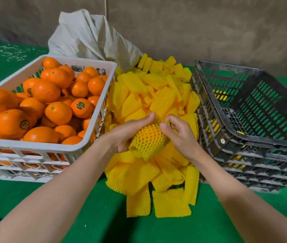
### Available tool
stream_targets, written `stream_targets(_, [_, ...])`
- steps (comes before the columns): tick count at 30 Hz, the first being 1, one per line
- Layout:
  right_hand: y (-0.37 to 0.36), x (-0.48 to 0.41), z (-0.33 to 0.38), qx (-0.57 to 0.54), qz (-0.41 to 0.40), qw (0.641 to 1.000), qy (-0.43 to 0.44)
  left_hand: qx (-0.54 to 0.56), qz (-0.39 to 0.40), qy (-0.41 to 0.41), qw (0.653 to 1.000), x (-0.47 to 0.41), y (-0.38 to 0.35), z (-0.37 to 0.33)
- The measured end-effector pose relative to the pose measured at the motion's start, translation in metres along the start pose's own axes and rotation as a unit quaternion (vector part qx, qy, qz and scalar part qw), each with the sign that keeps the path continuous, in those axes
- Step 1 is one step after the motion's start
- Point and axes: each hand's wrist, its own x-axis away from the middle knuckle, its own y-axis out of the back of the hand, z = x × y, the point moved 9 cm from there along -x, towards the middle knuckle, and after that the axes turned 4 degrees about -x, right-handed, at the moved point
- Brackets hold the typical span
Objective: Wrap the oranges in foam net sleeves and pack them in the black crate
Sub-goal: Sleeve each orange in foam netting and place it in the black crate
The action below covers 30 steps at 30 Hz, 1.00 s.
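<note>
While in sleeve [146, 146], orange [149, 133] mostly hidden

We count one left hand [121, 135], one right hand [179, 135], one sleeved orange [148, 139], one white crate [79, 61] and one sack [86, 37]. We make out at least two stacked black crates [216, 111]. The oranges [58, 113] and foam net sleeves [139, 106] are too many to count.

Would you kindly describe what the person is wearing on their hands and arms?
Nothing is worn: the left hand and right hand are bare, without gloves, rings or a watch in view. The left forearm and right forearm are bare too, with no sleeve showing up to the frame edge.
</note>
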Motion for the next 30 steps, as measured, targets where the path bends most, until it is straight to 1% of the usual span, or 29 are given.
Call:
stream_targets(2, [0.002,0.0,-0.007,-0.009,-0.015,0.999,-0.037,-0.091,-0.073,-0.024,0.993,0.0,0.007,-0.008])
stream_targets(3, [0.003,-0.002,-0.009,0.002,-0.035,0.998,-0.046,-0.134,-0.094,-0.04,0.986,0.001,0.007,-0.013])
stream_targets(5, [0.004,-0.006,-0.006,0.075,-0.082,0.993,-0.047,-0.165,-0.115,-0.069,0.977,0.002,0.001,-0.018])
stream_targets(7, [0.005,-0.008,0.002,0.158,-0.117,0.98,-0.014,-0.124,-0.146,-0.054,0.98,-0.004,0.005,-0.012])
stream_targets(9, [0.009,-0.008,0.013,0.182,-0.138,0.973,0.037,-0.004,-0.161,-0.011,0.987,-0.01,0.009,0.002])
stream_targets(11, [0.015,-0.007,0.019,0.175,-0.159,0.969,0.065,0.11,-0.133,0.0,0.985,-0.012,0.004,0.012])
stream_targets(13, [0.018,-0.006,0.024,0.175,-0.179,0.965,0.078,0.164,-0.082,0.005,0.983,-0.015,-0.005,0.016])
stream_targets(15, [0.018,-0.006,0.023,0.17,-0.189,0.964,0.077,0.169,-0.029,0.015,0.985,-0.015,-0.014,0.019])
stream_targets(18, [0.021,-0.006,0.024,0.131,-0.178,0.971,0.09,0.143,0.022,0.028,0.989,-0.014,-0.02,0.02])
stream_targets(21, [0.022,-0.011,0.031,0.086,-0.138,0.98,0.116,0.134,0.049,0.016,0.99,-0.013,-0.023,0.013])
stream_targets(23, [0.023,-0.012,0.036,0.09,-0.124,0.978,0.145,0.125,0.047,-0.002,0.991,-0.011,-0.024,0.004])
stream_targets(25, [0.025,-0.011,0.035,0.119,-0.121,0.974,0.152,0.107,0.025,-0.01,0.994,-0.009,-0.023,-0.006])
stream_targets(26, [0.025,-0.01,0.032,0.13,-0.114,0.975,0.142,0.079,0.004,-0.014,0.997,-0.008,-0.021,-0.011])
stream_targets(27, [0.026,-0.011,0.027,0.123,-0.103,0.98,0.115,0.043,-0.024,-0.027,0.998,-0.009,-0.018,-0.016])
stream_targets(29, [0.031,-0.011,0.014,0.054,-0.1,0.993,0.034,-0.017,-0.085,-0.069,0.994,-0.009,-0.013,-0.031])
stream_targets(30, [0.034,-0.011,0.01,0.018,-0.104,0.994,0.012,-0.03,-0.113,-0.094,0.989,-0.009,-0.01,-0.039])
